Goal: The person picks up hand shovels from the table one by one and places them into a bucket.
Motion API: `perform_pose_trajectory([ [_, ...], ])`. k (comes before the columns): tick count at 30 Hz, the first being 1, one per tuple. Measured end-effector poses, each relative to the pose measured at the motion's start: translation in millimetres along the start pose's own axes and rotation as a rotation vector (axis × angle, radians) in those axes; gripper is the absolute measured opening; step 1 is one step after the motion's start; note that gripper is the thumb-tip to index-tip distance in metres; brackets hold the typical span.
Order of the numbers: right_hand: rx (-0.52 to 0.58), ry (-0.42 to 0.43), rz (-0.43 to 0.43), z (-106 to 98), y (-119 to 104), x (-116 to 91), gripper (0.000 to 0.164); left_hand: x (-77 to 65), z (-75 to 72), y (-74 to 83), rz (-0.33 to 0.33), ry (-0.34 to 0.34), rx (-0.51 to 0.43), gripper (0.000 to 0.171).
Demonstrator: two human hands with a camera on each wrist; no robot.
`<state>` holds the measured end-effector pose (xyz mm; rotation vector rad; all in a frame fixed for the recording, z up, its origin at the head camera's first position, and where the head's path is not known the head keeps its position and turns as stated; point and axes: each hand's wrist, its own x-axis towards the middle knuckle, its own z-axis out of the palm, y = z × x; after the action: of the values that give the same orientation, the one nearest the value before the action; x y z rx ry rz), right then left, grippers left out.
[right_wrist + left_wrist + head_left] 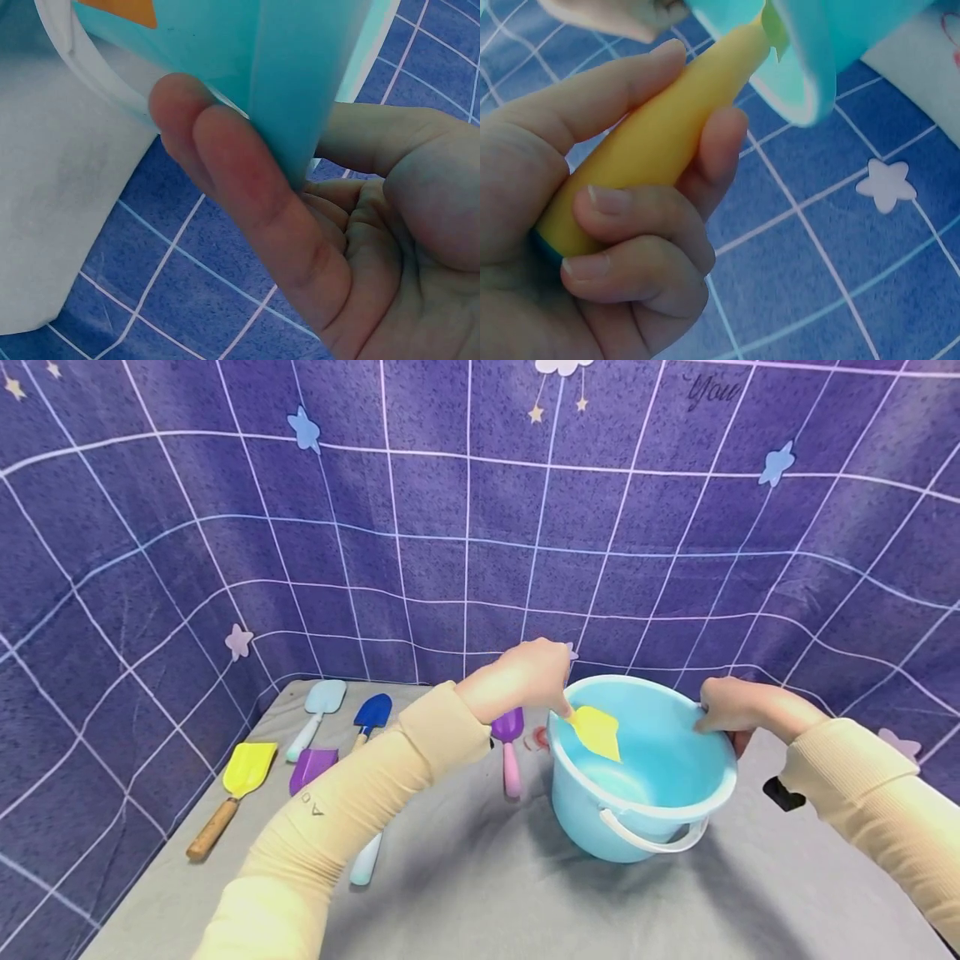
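My left hand (534,673) grips a yellow toy shovel (598,733) by its handle, fingers curled round it in the left wrist view. The shovel's yellow blade points down inside the mouth of a light blue bucket (611,831). On the bucket's right side my right hand (726,703) pinches the wall at the rim, with the thumb on one face and the fingers on the other, as the right wrist view shows. A white bail handle (660,843) hangs at the bucket's front. The bucket's inner floor is partly visible.
Left on the grey cloth (465,893) lie a yellow shovel with a wooden handle (232,793), a pale blue shovel (318,710), a blue trowel (373,712) and a purple shovel (311,767), partly behind my sleeve. A purple shovel with pink handle (511,764) lies beside the bucket.
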<state>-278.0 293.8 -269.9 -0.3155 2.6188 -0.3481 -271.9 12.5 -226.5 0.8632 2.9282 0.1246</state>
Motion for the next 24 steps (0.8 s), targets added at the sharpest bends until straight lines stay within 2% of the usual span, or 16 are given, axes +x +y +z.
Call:
perform_pose_trajectory([
  [5,0.004,-0.021,0.009,-1.3,-2.0,0.3,0.019,11.2,13.3,13.6,0.023,-0.001,0.089,0.047],
  [9,0.006,-0.021,0.005,-0.9,-1.2,0.6,0.019,21.2,24.4,20.3,0.064,-0.009,0.076,0.045],
  [12,0.009,-0.010,0.000,-0.3,-0.5,0.7,0.018,27.9,32.1,26.6,0.069,-0.029,0.048,0.042],
  [17,0.002,0.009,-0.009,1.0,-0.5,0.6,0.017,36.5,46.7,37.1,0.085,-0.060,0.056,0.041],
  [24,-0.002,0.017,-0.011,1.5,-1.3,0.6,0.016,43.4,63.5,47.2,0.155,-0.103,0.090,0.050],
])
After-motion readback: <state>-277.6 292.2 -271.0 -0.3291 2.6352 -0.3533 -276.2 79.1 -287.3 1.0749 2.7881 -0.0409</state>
